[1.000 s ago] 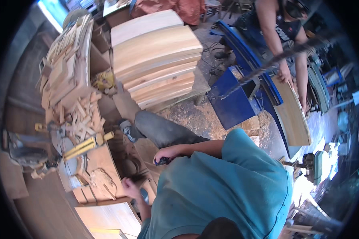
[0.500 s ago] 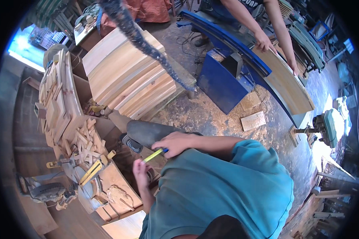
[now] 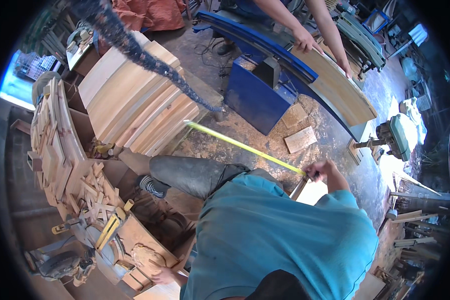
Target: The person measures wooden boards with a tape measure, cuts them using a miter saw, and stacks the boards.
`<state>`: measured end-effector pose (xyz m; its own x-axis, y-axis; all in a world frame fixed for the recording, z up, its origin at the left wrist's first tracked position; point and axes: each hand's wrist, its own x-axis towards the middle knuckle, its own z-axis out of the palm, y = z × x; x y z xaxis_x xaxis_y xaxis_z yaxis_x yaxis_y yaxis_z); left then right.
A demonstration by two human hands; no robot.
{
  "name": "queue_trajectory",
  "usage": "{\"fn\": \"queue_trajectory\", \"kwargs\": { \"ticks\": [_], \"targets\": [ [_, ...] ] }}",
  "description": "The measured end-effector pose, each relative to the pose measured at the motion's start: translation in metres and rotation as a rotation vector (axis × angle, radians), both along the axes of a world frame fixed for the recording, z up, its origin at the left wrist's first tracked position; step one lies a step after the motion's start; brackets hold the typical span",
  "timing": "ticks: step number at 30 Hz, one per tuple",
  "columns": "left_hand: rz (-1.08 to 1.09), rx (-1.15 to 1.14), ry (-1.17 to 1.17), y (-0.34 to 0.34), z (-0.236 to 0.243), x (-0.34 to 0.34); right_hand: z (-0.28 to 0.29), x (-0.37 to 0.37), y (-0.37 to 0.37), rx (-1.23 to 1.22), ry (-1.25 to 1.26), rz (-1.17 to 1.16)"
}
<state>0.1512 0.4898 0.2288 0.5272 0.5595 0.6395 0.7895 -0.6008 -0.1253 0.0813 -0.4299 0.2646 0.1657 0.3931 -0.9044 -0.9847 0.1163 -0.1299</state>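
The tape point(image 3: 242, 146) pinched in the right hand point(image 3: 321, 170) looks like thin glossy yellow metal, smooth along its whole run away from the grip. Past its far end the planks point(image 3: 135, 100) are pale bare wood, matt and sanded-looking, while the floor point(image 3: 245, 135) under the tape is rough concrete dusted with sawdust (the blue stand point(image 3: 255, 97) beyond it is painted metal with a dull sheen). Just below the grip the shirt point(image 3: 285, 240) is soft matt teal cloth, and by the left hand point(image 3: 162, 275) lie rough wood offcuts point(image 3: 90, 185).
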Motion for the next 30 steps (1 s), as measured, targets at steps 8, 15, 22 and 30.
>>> {"fn": "queue_trajectory", "kwargs": {
  "ticks": [8, 15, 22, 30],
  "targets": [
    [0.385, -0.297, 0.23, 0.016, -0.034, -0.053, 0.047, -0.095, 0.064, -0.161, 0.029, 0.104],
    [0.195, -0.225, 0.007, 0.009, -0.04, -0.059, -0.001, 0.017, 0.168, -0.468, -0.249, 0.349],
    [0.279, -0.325, -0.045, 0.023, -0.05, -0.059, -0.042, 0.068, 0.206, -0.62, -0.371, 0.526],
    [0.475, -0.457, 0.036, 0.007, -0.028, -0.046, -0.012, 0.06, 0.105, -0.735, -0.286, 0.566]
  ]
}}
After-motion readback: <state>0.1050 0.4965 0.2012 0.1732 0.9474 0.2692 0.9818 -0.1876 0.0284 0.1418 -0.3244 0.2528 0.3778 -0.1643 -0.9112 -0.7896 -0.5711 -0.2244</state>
